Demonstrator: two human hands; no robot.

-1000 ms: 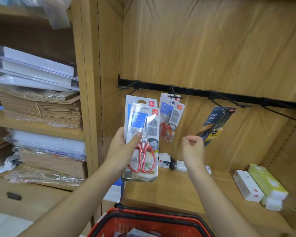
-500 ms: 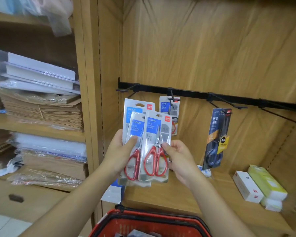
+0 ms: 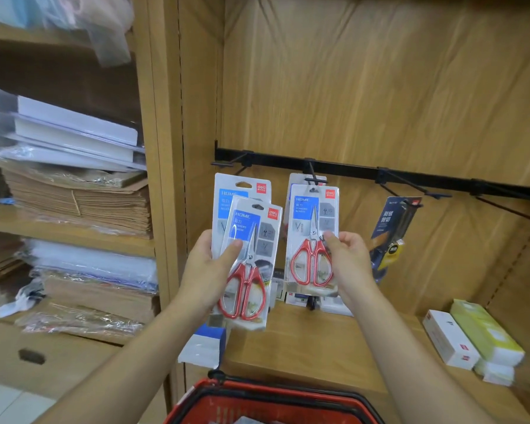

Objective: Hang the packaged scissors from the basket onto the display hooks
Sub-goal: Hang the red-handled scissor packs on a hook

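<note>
My left hand grips two stacked packs of red-handled scissors, thumb across the front one. My right hand holds a single scissors pack by its right edge, raised so its top hole sits at the second hook of the black rail. Another pack hangs on that hook, mostly hidden behind it. The leftmost hook is bare. The red basket is at the bottom edge.
A dark blue scissors pack hangs on the third hook. Small boxes sit on the wooden shelf below, with white and yellow boxes at right. The left shelving holds stacks of paper and envelopes.
My right hand took the front pack from the stack in my left hand and carried it right and up to the second hook. My left hand kept the other two packs.
</note>
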